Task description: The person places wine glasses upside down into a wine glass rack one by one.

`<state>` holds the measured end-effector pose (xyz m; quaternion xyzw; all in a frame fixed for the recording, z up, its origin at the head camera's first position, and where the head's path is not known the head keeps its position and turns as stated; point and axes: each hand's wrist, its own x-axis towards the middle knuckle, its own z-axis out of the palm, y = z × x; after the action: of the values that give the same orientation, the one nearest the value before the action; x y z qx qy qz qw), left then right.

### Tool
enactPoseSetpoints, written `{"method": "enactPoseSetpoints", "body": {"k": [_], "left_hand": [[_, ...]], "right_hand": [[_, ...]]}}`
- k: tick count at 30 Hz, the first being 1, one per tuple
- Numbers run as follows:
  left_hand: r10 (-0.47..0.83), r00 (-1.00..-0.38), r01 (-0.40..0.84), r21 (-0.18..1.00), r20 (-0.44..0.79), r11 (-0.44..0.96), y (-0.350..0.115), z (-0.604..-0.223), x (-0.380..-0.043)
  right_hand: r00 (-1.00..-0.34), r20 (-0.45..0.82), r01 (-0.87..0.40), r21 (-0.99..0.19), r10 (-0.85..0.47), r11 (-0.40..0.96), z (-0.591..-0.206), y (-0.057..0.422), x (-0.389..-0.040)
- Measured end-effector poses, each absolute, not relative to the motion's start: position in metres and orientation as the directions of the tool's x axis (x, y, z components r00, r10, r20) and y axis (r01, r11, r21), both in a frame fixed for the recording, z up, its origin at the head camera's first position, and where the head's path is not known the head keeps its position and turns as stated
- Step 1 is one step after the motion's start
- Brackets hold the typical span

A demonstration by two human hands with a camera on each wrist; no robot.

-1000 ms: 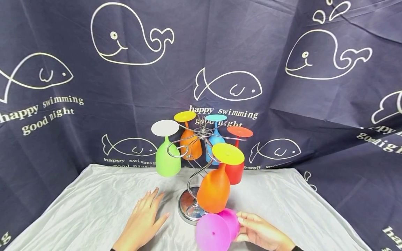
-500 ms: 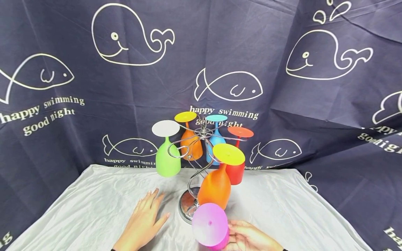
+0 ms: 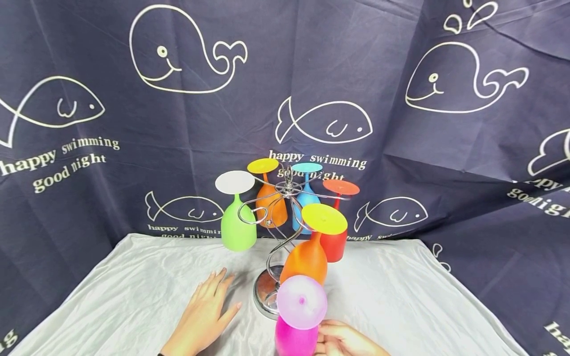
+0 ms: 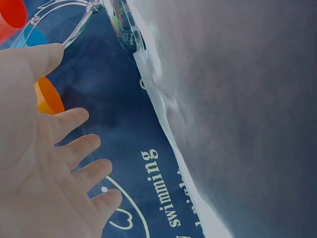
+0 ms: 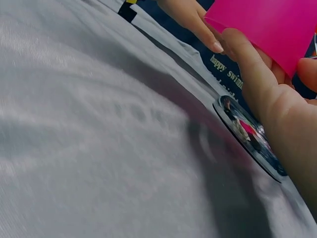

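My right hand (image 3: 345, 341) grips the bowl of a pink wine goblet (image 3: 296, 338) turned upside down, its pale round foot on top. In the right wrist view, thumb and fingers lie on either side of the pink bowl (image 5: 270, 25), near its rim. In the head view the goblet stands in front of an orange goblet (image 3: 305, 262) and partly covers it. That orange one hangs inverted on a chrome spiral rack (image 3: 263, 291). To the left of the rack's base, my left hand (image 3: 200, 314) is low over the white cloth, fingers spread, holding nothing.
Other inverted goblets hang around the rack: green (image 3: 238, 227), a second orange (image 3: 271, 205), blue (image 3: 307, 198) and red (image 3: 334, 247). A white cloth (image 3: 383, 282) covers the table. Behind it hangs a dark blue curtain (image 3: 249, 118) with whale and fish drawings.
My right hand has tipped the pink goblet more upright, so its foot has risen in front of the orange goblet; the hand has shifted left and toward me. My left hand stays put.
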<state>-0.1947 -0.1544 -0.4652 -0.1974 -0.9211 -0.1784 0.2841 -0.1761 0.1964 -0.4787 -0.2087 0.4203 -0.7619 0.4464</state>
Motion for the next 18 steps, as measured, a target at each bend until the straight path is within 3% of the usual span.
{"method": "enactPoseSetpoints", "body": {"k": [7,18], "left_hand": [[0.262,-0.773,0.462,0.229,0.577,0.857,-0.154,-0.463,-0.194],[0.305,-0.726,0.558,0.269,0.616,0.785,-0.145,-0.450,-0.194]], "right_hand": [[-0.506,-0.016,0.457,-0.853,-0.862,-0.253,-0.480,0.188,-0.174],[-0.494,-0.036,0.489,-0.838,-0.869,-0.243,-0.480,0.181,-0.172]]}}
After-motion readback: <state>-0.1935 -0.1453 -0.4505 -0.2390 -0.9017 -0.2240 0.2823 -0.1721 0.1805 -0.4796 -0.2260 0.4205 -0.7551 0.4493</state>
